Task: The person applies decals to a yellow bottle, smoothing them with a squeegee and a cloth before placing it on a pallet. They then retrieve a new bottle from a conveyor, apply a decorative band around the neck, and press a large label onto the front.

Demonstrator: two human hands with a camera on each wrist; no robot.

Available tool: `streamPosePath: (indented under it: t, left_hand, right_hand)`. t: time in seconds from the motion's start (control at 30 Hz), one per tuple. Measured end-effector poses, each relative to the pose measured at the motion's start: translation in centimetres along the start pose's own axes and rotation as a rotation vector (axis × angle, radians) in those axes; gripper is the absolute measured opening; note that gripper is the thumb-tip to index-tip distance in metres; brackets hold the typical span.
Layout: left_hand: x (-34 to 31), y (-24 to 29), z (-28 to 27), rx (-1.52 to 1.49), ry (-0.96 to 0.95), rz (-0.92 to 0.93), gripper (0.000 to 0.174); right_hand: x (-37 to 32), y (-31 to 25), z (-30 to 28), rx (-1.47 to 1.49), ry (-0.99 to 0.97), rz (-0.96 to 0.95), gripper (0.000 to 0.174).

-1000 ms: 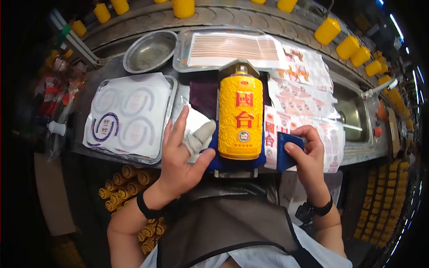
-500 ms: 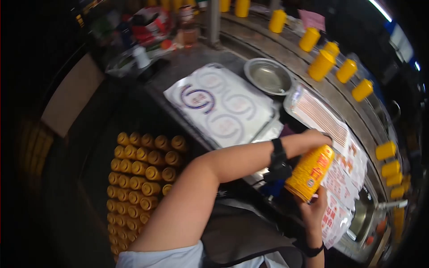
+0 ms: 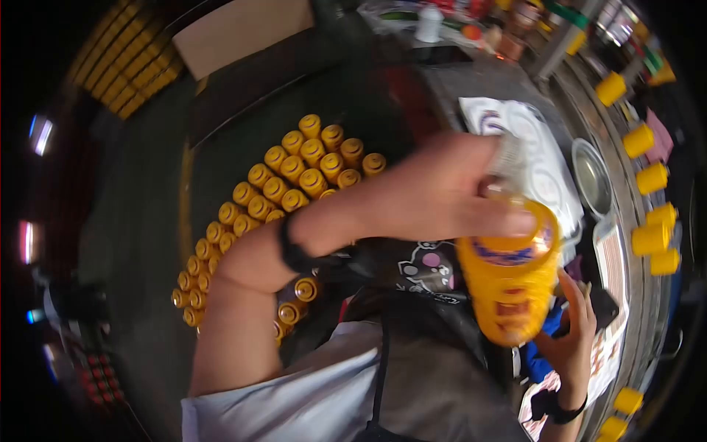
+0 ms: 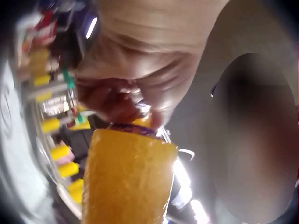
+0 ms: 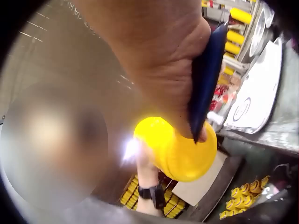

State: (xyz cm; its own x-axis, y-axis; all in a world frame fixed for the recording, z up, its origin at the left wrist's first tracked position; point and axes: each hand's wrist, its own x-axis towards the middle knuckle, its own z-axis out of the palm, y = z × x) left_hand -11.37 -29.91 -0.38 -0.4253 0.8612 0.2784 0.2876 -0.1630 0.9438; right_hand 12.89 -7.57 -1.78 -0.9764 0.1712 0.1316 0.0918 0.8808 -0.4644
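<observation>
My left hand [image 3: 456,195], blurred in the head view, grips the neck of the yellow bottle [image 3: 508,283]. The left wrist view shows that hand [image 4: 145,65] closed round the neck above the bottle's textured body [image 4: 131,179]. My right hand [image 3: 574,339] is beside the bottle's lower end. In the right wrist view, the right hand [image 5: 159,56] holds a flat dark blue scraper [image 5: 205,77] against its palm, near the bottle's yellow base [image 5: 187,161]; whether its fingers touch the base is hard to tell.
Rows of yellow bottles [image 3: 313,180] stand on the floor at left. A tray with printed white sheets [image 3: 552,162], a metal bowl [image 3: 591,177] and a striped sheet [image 3: 611,265] lie on the bench. More yellow bottles [image 3: 652,179] line the rail at right.
The bottle has left its stand on the bench and is held up in front of the body, its neck gripped by the left hand. The view has swung left towards the floor bottles.
</observation>
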Motion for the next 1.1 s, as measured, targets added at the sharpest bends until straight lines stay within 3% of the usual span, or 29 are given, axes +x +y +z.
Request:
streamPosePath:
  t: [0.1,0.17,0.23,0.3,0.37,0.47,0.57,0.7,0.77,0.83,0.87,0.97,1.1]
  left_hand:
    - [-10.1,3.9,-5.5,0.515,0.359,-0.085,0.023]
    - [-16.7,4.8,-6.8,0.758,0.64,-0.179,0.024]
    - [-23.5,5.3,-7.2,0.915,0.918,-0.453,0.024]
    - [-32.0,3.0,-7.8,1.101,1.159,-0.6,0.024]
    - [-39.8,1.4,-6.7,1.325,1.274,-0.858,0.031]
    - [-49.6,-0.5,-3.9,1.442,1.307,-1.337,0.037]
    - [-60.6,-3.3,1.2,1.405,1.402,-1.573,0.036]
    - [-71.0,-8.4,8.1,1.232,1.561,-1.847,0.037]
    - [-75.2,-11.9,11.3,1.117,1.623,-1.966,0.037]
    - [-78.6,-15.6,14.1,0.965,1.662,-1.989,0.036]
    - [-80.0,-17.5,15.4,0.891,1.674,-1.996,0.036]
    - [-82.4,-22.7,17.6,0.782,1.743,-2.012,0.034]
    - [-83.2,-26.4,19.3,0.729,1.738,-1.957,0.033]
  right_hand:
    - [5.8,-1.1,1.3,0.012,-0.265,0.004,0.069]
    - [8.4,-1.6,2.7,0.008,-0.463,-0.002,0.053]
    - [9.7,-0.6,5.0,-0.006,-0.599,-0.086,0.044]
    - [10.8,0.3,7.1,-0.08,-0.698,-0.311,0.039]
    - [11.2,0.8,9.0,-0.155,-0.81,-0.331,0.032]
    - [11.6,2.1,11.5,-0.547,-0.94,-0.473,0.025]
    - [10.9,3.7,14.2,-1.037,-0.992,-0.575,0.022]
    - [9.0,4.5,17.1,-1.413,-1.041,-0.661,0.022]
    - [9.4,2.7,18.1,-1.55,-1.218,-0.607,0.03]
    - [9.5,1.4,18.4,-1.621,-1.316,-0.523,0.035]
    - [9.4,2.9,18.9,-1.67,-1.267,-0.421,0.035]
    - [8.9,-0.9,18.9,-1.794,-1.351,-0.397,0.039]
    - [8.5,-0.3,18.9,-1.798,-1.284,-0.207,0.044]
